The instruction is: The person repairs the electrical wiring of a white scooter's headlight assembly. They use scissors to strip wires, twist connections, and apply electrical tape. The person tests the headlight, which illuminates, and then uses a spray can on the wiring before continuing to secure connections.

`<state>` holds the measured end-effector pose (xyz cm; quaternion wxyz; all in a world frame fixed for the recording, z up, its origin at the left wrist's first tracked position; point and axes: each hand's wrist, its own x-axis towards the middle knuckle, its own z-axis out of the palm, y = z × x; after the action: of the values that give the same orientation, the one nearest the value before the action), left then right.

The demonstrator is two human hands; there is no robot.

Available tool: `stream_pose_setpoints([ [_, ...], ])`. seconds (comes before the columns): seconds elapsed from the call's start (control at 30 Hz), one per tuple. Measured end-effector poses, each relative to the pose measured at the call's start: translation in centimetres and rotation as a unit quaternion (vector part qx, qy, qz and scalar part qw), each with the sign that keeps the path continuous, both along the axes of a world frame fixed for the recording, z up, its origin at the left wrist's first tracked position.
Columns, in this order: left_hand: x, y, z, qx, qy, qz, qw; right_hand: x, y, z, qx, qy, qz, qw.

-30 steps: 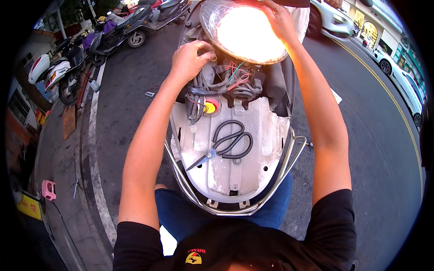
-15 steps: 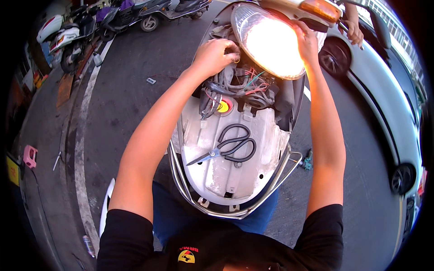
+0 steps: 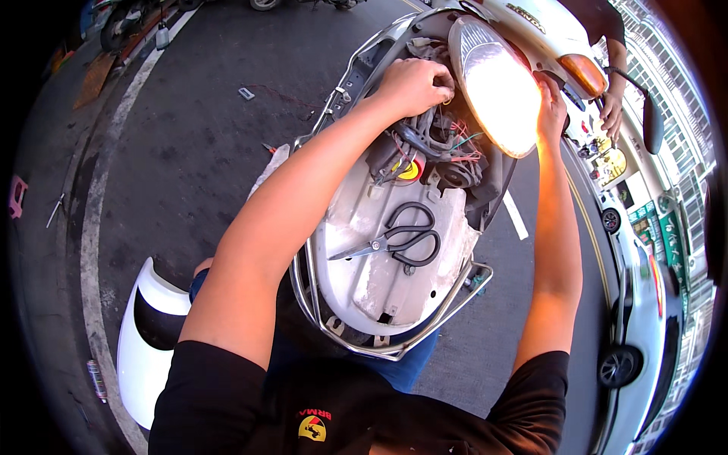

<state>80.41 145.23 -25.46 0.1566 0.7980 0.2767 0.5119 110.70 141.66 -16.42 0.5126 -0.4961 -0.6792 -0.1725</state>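
A scooter's stripped front (image 3: 353,284) stands before me, its inner panel and wiring bare. My right hand (image 3: 552,110) grips the outer edge of the glowing headlight (image 3: 497,91), which hangs tilted away from the body. My left hand (image 3: 417,87) is closed, thumb and fingertips together, beside the headlight's left edge above the wiring harness (image 3: 432,140); what it pinches is too small to make out. Black-handled scissors (image 3: 377,245) lie on the pale panel, blades partly apart. A round red-and-yellow horn-like part (image 3: 409,171) sits below the wires.
At the upper right, another person's hand (image 3: 611,114) is near the handlebar and mirror (image 3: 652,133). A white scooter cover (image 3: 148,349) stands on the road at lower left. Metal guard bars (image 3: 303,292) ring the panel. Cars (image 3: 637,334) are along the right.
My view has swung, so the scooter sits farther right and tilts. The headlight stays lit in my right hand; my left hand remains closed beside it. More of the white cover shows.
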Motion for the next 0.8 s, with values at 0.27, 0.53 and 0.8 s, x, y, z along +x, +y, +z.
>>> stream_pose_setpoints([
  [0.27,0.2,1.1,-0.6,0.012,-0.023,0.002,1.000,-5.3,-3.8,3.6,-0.056,-0.120,-0.134,0.982],
  [0.53,1.4,0.0,-0.4,0.022,-0.030,-0.014,0.999,-14.4,-8.3,13.9,0.109,0.108,0.079,0.985],
  [0.8,0.6,-0.1,0.6,0.021,-0.026,-0.009,0.999,-14.6,-9.1,-1.1,-0.130,-0.278,-0.049,0.950],
])
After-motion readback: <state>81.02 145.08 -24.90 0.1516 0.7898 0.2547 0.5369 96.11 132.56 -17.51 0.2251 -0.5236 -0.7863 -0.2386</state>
